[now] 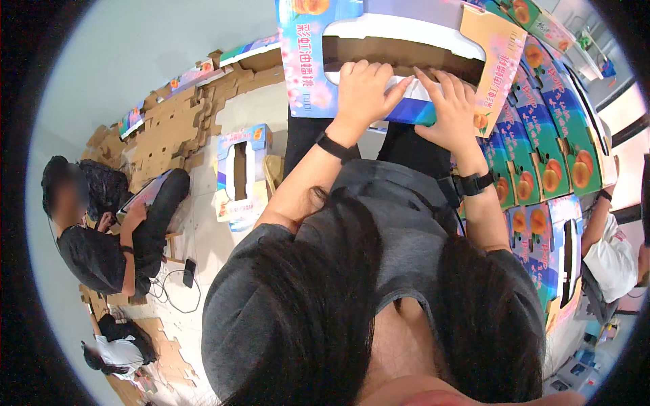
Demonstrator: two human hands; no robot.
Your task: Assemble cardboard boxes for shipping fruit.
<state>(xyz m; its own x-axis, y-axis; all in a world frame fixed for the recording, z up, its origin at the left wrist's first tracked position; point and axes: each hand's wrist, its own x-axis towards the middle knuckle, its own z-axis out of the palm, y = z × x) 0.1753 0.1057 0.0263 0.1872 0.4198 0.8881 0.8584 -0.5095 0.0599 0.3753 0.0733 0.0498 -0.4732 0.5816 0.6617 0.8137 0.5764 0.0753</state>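
On my lap lies a printed cardboard fruit box (305, 74) in blue, pink and peach colours, with a long cut-out in its upper face. My left hand (362, 95) lies over the near edge of that cut-out, fingers bent into it and thumb pointing right. Close beside it, my right hand (450, 111) grips the same edge, its fingers inside and its thumb on the outer blue panel. A white inner flap (416, 88) shows between the two hands. The fingertips are partly hidden inside the box.
Stacked printed fruit boxes (548, 142) rise at my right. Another box (237, 172) stands on the floor at left, near flattened brown cardboard (159, 142). A seated person (101, 250) holds a box piece; others are at lower left and far right. A phone (189, 273) lies with a cable.
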